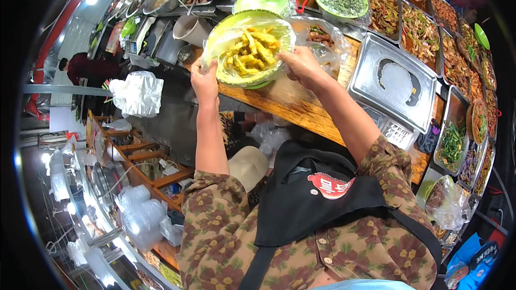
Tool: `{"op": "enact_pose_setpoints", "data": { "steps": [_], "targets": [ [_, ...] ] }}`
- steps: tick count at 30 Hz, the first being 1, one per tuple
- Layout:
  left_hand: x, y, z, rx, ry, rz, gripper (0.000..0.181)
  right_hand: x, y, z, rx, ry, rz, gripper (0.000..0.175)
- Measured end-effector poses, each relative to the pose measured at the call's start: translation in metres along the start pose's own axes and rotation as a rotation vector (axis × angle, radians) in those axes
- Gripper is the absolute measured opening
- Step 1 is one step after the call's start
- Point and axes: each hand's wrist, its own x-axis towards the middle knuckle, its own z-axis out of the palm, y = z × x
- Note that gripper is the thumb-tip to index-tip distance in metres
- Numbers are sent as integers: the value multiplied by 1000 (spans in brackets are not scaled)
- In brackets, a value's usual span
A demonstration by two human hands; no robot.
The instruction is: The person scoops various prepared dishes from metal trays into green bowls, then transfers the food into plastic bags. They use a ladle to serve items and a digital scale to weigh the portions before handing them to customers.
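A green bowl [258, 15] lined with a clear plastic bag [219, 42] is held between my two hands. Yellow, batter-coated-looking food strips [252, 50] lie heaped inside it. My left hand [204, 74] grips the near left rim and the bag's edge, thumb on top. On the right side of the rim, my right hand [301, 64] pinches the bag and bowl; its lower fingers are partly hidden. The bowl is above the edge of a wooden board [298, 104]. Just beyond my right hand, a bag-covered bowl [322, 36] contains brown food pieces.
Metal trays of cooked dishes [419, 34] curve along the far and right sides. A bag-lined green bowl [342, 0] holds chopped greens. An upturned-looking metal tray [393, 84] rests at right. White plastic bags [137, 94] hang at left. A person [82, 68] is farther off.
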Motion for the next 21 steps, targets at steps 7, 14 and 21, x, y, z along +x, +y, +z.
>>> {"op": "enact_pose_setpoints", "data": {
  "steps": [7,14,21],
  "targets": [
    [26,-14,15,1037,-37,533,44,37,4,1,-325,209,-210,34],
    [115,-14,14,641,-229,384,33,43,2,9,-418,250,-339,40],
    [49,200,111,-299,-428,35,34,-67,-98,-16,459,85,-670,34]
  ]
}}
